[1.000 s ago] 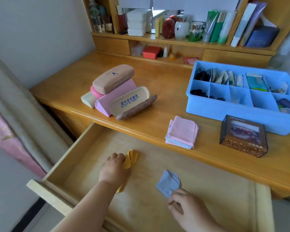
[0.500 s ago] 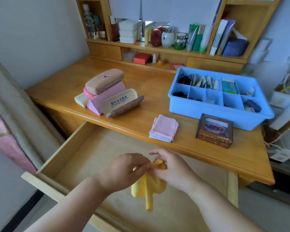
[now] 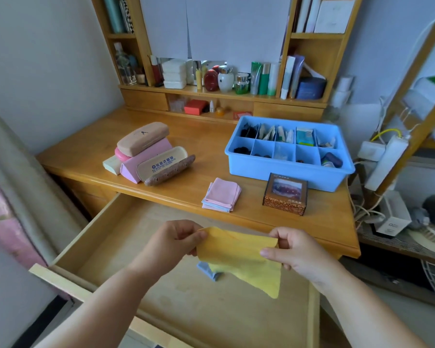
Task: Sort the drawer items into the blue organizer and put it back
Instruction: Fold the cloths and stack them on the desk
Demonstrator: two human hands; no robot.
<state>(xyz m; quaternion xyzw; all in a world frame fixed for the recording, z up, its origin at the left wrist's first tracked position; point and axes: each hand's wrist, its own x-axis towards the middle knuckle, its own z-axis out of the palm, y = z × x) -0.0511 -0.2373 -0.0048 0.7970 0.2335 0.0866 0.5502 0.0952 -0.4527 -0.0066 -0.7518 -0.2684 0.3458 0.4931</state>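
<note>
Two bare hands hold a thin yellow cleaning cloth (image 3: 239, 257) spread out above the open pale wooden drawer (image 3: 106, 229) of a honey-coloured wooden desk (image 3: 206, 136). The left hand (image 3: 172, 243) pinches the cloth's upper left corner between thumb and curled fingers, while the right hand (image 3: 293, 249) pinches the upper right corner, its thumb laid across the fabric; the cloth hangs between them with its lower corner drooping toward the drawer floor. Beneath it, partly hidden, a small folded light-blue cloth (image 3: 207, 271) lies on the drawer bottom near the middle. On the desk, close to its front edge, sits a neat stack of folded cloths with a pink one on top (image 3: 222, 194), and just to its right stands a small brown patterned cardboard box (image 3: 285, 197). Behind that box, toward the desk's right edge, rests the blue plastic organizer tray (image 3: 286, 172), its divided compartments holding dark small items, packets and a teal pack. Toward the desk's left side, a heap of spectacle cases leans together: a tan hard case (image 3: 143, 138) on top, a pink triangular case (image 3: 148, 156) below it, and a cream case with blue lettering (image 3: 161, 164) in front. Bottles, jars and books (image 3: 236, 76) line the shelf along the desk's back edge.
</note>
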